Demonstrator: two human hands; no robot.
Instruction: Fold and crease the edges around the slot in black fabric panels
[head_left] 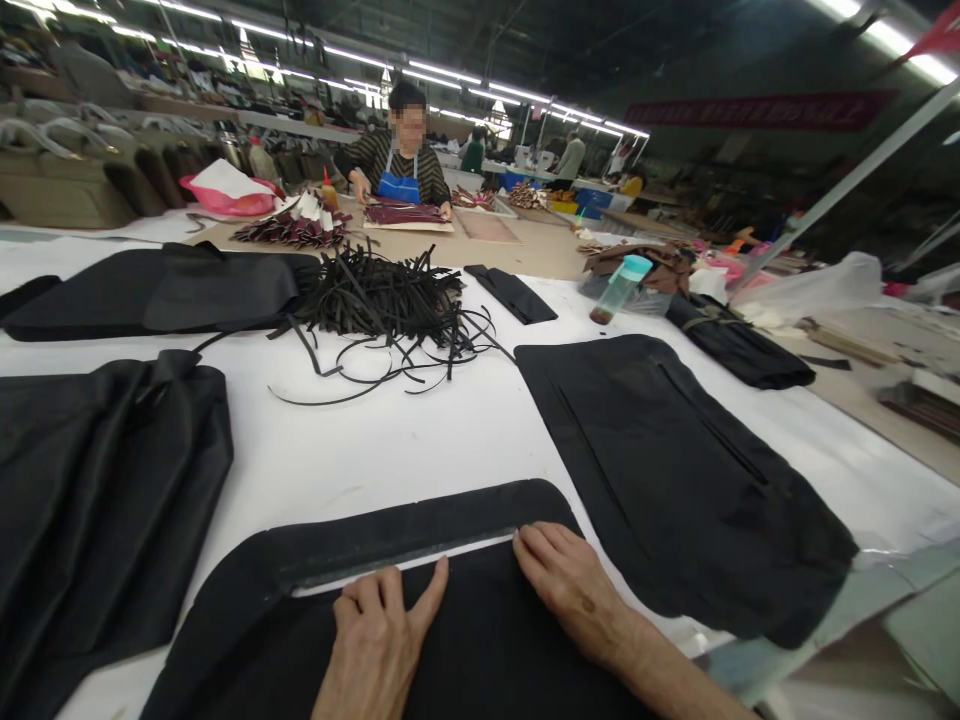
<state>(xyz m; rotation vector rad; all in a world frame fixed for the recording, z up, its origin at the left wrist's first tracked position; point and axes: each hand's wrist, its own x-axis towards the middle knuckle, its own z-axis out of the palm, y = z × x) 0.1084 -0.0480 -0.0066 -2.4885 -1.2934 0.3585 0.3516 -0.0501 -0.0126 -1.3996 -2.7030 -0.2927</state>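
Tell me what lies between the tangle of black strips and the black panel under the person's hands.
In the head view, only bare white table cover separates the tangle of black strips from the black panel that both hands press flat.

Site: garment or bag factory floor, large hall. Evidence: rows of strip lights under a dark ceiling; long white worktop carrying cut black fabric panels, a pile of black strips and folded black cloth. Across the worktop a co-worker in a blue apron handles dark red pieces. More workers at benches behind. Brown bags lined up at far left. Red banner on far wall.
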